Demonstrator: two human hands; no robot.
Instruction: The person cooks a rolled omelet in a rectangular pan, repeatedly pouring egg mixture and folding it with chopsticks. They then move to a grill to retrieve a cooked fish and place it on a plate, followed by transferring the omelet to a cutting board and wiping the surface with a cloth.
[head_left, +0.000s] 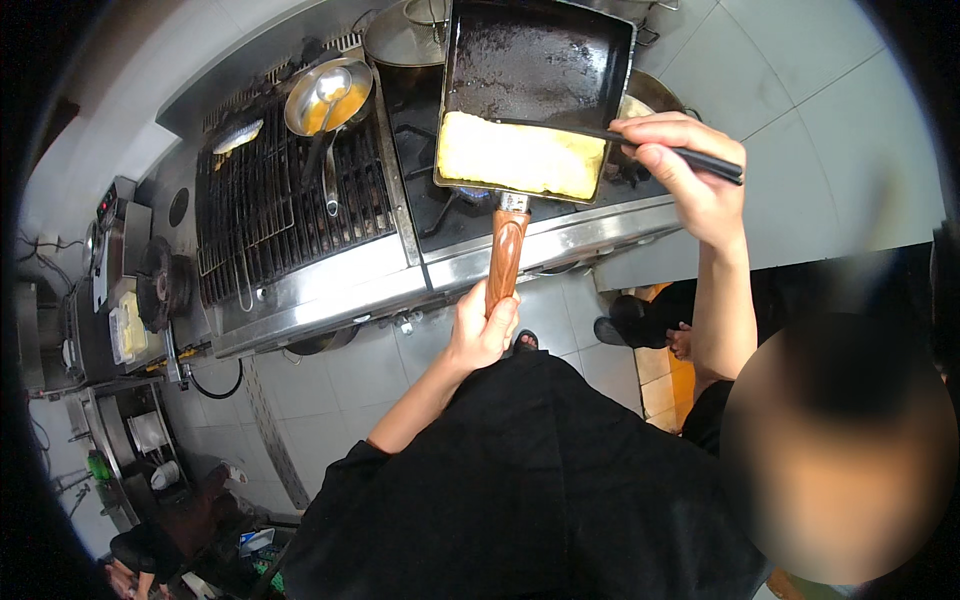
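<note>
My left hand (478, 328) is wrapped around the brown wooden handle (507, 250) of a dark rectangular omelette pan (540, 70), raised over the stove. A thick yellow rolled omelette (520, 158) lies across the pan's near end, along the side by the handle. In my right hand (695, 180), at the pan's right, is a pair of black chopsticks (715, 166), pinched between thumb and fingers. Their thin ends reach leftward along the omelette's far edge; whether they touch it I cannot tell. The far half of the pan shows bare, oily metal.
Left of the pan, a saucepan (299, 110) with yellow liquid and a ladle (333, 84) rests on a grill grate (290, 215), with a fish (238, 135) farther left. A lidded pot (400, 38) stands behind. A person (840, 450) is close at my right; another (145, 550) is at lower left.
</note>
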